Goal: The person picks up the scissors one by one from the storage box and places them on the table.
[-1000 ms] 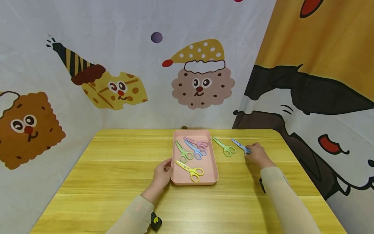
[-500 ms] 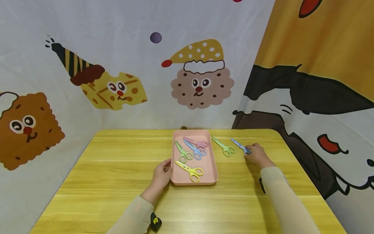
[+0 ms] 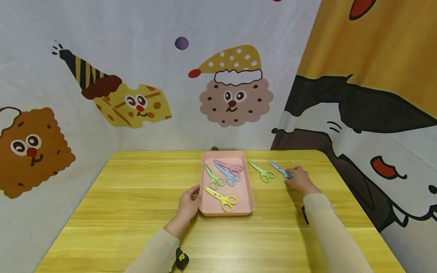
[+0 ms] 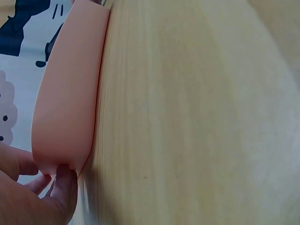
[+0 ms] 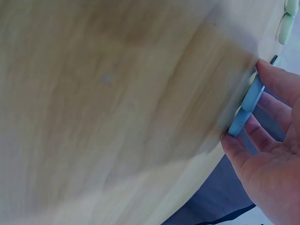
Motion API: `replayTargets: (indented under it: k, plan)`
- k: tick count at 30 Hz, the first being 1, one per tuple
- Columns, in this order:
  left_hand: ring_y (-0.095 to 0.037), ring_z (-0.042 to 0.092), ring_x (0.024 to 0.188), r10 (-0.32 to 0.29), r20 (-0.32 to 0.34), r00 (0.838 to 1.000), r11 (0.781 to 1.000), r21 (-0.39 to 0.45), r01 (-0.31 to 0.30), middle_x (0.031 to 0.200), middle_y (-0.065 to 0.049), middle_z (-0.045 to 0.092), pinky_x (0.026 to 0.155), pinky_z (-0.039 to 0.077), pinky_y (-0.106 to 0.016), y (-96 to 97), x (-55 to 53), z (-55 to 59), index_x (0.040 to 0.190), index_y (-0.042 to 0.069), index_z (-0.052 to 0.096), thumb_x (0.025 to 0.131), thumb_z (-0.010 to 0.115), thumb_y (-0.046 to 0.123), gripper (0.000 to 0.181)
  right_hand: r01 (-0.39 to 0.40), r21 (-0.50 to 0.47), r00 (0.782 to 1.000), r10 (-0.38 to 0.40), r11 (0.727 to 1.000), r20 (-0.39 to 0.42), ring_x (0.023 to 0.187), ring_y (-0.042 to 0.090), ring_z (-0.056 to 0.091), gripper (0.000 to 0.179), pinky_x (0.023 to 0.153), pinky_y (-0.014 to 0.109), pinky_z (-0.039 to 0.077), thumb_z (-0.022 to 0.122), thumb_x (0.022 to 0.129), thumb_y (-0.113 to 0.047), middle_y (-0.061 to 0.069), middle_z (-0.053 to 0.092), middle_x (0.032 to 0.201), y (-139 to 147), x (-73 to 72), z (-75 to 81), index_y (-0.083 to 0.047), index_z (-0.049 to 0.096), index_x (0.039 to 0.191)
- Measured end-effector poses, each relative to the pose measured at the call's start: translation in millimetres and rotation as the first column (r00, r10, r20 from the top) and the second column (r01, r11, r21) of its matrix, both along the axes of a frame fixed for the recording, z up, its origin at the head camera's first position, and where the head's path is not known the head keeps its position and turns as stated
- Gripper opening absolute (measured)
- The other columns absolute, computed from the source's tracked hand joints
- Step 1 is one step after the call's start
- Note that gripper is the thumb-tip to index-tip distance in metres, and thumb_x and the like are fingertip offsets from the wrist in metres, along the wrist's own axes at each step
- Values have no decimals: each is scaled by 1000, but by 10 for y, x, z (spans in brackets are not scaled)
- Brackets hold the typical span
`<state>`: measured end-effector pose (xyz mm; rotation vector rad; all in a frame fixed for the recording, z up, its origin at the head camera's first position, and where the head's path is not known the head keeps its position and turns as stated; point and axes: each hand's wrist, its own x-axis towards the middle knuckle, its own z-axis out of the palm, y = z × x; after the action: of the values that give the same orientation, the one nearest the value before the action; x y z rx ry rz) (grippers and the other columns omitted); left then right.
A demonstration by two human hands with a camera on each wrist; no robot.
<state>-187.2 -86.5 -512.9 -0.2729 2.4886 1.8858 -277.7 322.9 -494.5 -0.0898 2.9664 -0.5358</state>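
In the head view a pink tray (image 3: 245, 201) lies on the wooden table, its outer wall (image 4: 70, 89) filling much of the left wrist view's left side. My left hand (image 3: 189, 204) grips the tray's near left part, thumb against the wall. To the right of the tray, my right hand (image 3: 299, 179) holds blue scissors (image 3: 280, 169) by their handles, with thumb and fingers at the two ends of the finger loops (image 5: 253, 96). The scissors' blades point away to the upper left. Green scissors (image 3: 262, 171) lie between them and the tray.
Inside the tray are yellow scissors (image 3: 223, 199), green scissors (image 3: 214, 177), blue scissors (image 3: 228, 174) and pink scissors (image 3: 235, 167); the blue and pink ones overlap. Behind the wooden table (image 3: 136, 197) hangs a curtain (image 3: 184, 113) printed with cartoon figures.
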Motion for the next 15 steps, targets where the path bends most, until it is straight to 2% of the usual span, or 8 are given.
replayTargets:
  k: [15]
  plan:
    - [-27,59,106,-7,1,1000,1000,5,7,121,-19,59,85,55,-31,-4,-2,-6,129,-2,54,92,54,0,37,18,-13,1000,-18,1000,1,109,58,38,53,89,61,36,62,88,-19,36,40,126,-26,-2,-15,6,49,132]
